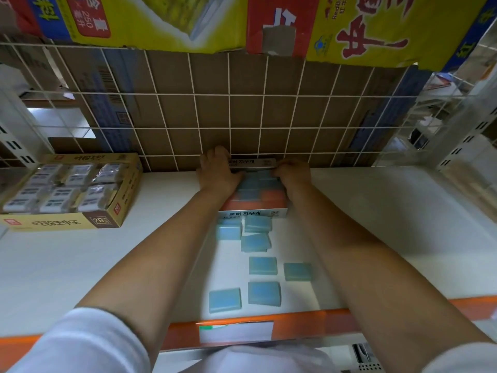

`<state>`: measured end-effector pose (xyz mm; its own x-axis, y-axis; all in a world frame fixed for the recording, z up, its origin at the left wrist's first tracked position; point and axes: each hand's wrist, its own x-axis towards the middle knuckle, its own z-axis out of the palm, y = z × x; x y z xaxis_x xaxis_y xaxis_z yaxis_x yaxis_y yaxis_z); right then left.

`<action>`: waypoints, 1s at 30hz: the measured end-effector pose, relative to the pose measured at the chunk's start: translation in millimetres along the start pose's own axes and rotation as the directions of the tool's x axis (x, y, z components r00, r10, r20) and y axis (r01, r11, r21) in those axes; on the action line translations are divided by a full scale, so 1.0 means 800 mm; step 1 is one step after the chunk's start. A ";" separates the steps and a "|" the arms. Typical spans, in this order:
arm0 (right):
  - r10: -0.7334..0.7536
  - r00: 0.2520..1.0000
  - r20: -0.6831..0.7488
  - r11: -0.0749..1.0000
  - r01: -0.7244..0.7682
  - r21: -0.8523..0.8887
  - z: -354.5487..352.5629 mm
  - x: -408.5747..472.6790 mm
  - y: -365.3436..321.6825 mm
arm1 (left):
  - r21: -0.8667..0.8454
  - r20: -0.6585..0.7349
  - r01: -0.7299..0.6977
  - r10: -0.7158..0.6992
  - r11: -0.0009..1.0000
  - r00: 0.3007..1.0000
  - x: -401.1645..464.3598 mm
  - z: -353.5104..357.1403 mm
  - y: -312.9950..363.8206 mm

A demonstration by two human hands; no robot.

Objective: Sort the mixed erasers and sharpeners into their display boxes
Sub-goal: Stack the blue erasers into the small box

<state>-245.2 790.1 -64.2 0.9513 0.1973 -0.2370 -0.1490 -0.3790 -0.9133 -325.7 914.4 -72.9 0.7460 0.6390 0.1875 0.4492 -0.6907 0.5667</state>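
Note:
An orange and white display box [252, 212] with blue erasers inside stands at the back of the white shelf [376, 238], against the wire grid. My left hand [216, 172] holds the box's far left corner. My right hand [291, 175] grips its far right side, fingers curled over the back rim. Several loose blue erasers [262, 265] lie on the shelf in front of the box, between my forearms. A tan display box [67, 222] filled with wrapped white erasers sits at the left.
A white wire grid [228, 111] with brown cardboard behind it closes the back of the shelf. Printed cartons [363, 28] hang overhead. The shelf's orange front edge [336, 321] carries a white price label. Perforated white uprights stand at both sides.

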 end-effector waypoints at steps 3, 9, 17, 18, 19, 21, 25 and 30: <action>0.156 0.987 0.034 0.986 -0.158 0.044 -0.001 0.010 -0.007 | -0.122 0.008 0.112 -0.112 0.986 0.994 -0.001 0.000 -0.006; -0.001 0.998 -0.070 0.976 -0.014 -0.217 0.009 0.009 -0.006 | -0.147 0.090 0.178 -0.167 0.973 0.982 0.005 0.007 -0.011; -0.040 0.999 0.003 0.999 0.040 -0.029 -0.014 -0.035 0.006 | -0.345 0.144 0.180 -0.137 0.921 0.980 -0.022 -0.016 -0.019; -0.070 0.997 0.018 0.997 0.070 -0.043 -0.023 -0.049 0.010 | -0.374 0.157 0.200 -0.151 0.906 0.976 -0.035 -0.026 -0.022; -0.117 0.992 0.041 0.990 0.120 -0.076 -0.032 -0.063 0.016 | -0.366 0.163 0.207 -0.157 0.907 0.974 -0.050 -0.036 -0.027; -0.241 0.962 0.131 0.953 0.260 -0.153 -0.050 -0.096 0.030 | -0.305 0.128 0.162 -0.128 0.939 0.983 -0.082 -0.052 -0.041; -0.325 0.902 0.283 0.872 0.402 -0.281 -0.063 -0.133 0.051 | -0.266 0.170 0.000 0.047 0.964 0.984 -0.134 -0.069 -0.057; -0.243 0.922 0.301 0.845 0.354 -0.401 -0.049 -0.133 0.054 | -0.163 0.204 -0.135 0.167 0.977 0.965 -0.149 -0.061 -0.050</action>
<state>-342.5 717.7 -65.4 0.8324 0.5459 -0.0959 0.3190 -0.6133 -0.7226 -456.7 882.4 -78.8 0.8948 0.4321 0.1122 0.2582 -0.7059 0.6595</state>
